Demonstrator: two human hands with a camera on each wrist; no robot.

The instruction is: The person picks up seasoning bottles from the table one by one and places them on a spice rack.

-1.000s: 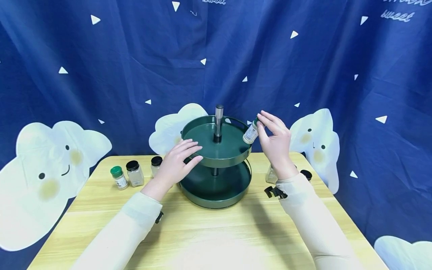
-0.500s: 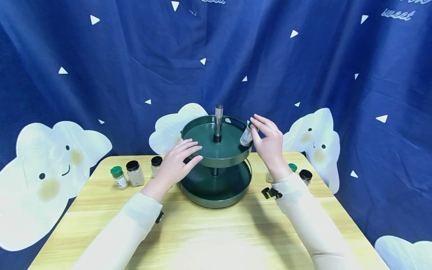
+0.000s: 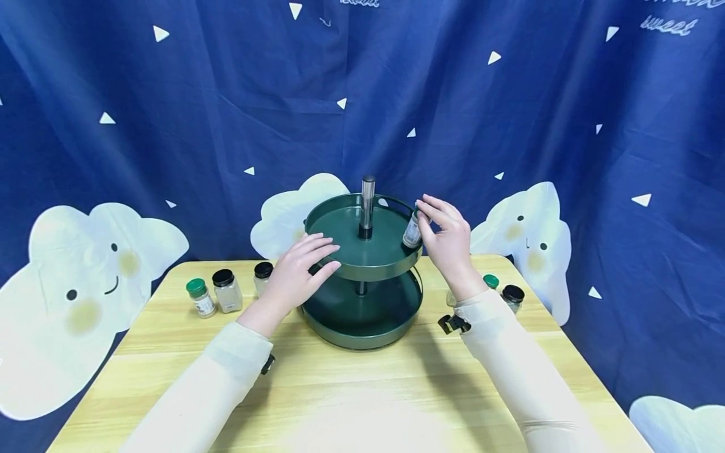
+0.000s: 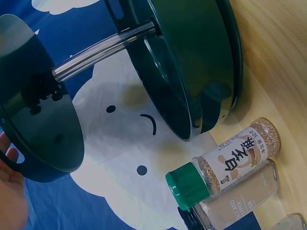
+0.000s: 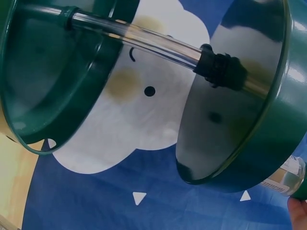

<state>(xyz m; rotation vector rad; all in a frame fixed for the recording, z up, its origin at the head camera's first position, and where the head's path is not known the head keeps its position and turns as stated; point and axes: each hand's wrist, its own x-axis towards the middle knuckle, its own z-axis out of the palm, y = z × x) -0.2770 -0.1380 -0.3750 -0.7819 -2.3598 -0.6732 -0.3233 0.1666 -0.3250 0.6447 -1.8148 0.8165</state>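
In the head view, a dark green two-tier rotating rack [image 3: 362,274] with a metal centre post stands on the table. My left hand [image 3: 297,267] holds the left rim of its upper tray, fingers over the edge; the left wrist view shows fingertips [image 4: 12,155] at the tray's handle slot. My right hand [image 3: 449,242] pinches the green lid of a small spice jar [image 3: 412,233] with thumb and fingers. This jar leans slightly inside the right rim of the upper tray. Past that rim, the right wrist view shows part of the jar [image 5: 285,177] and a fingertip.
Left on the table stand a green-lidded sesame jar [image 3: 201,299] and two black-lidded jars [image 3: 227,292], [image 3: 262,277]. At right are a green-lidded jar [image 3: 491,281], a black-lidded jar [image 3: 512,297] and one partly hidden behind my wrist. A blue curtain [image 3: 362,94] hangs behind.
My right hand has moved left and down, bringing the spice jar from above the right rim into the upper tray and more upright. The left hand stays in place.
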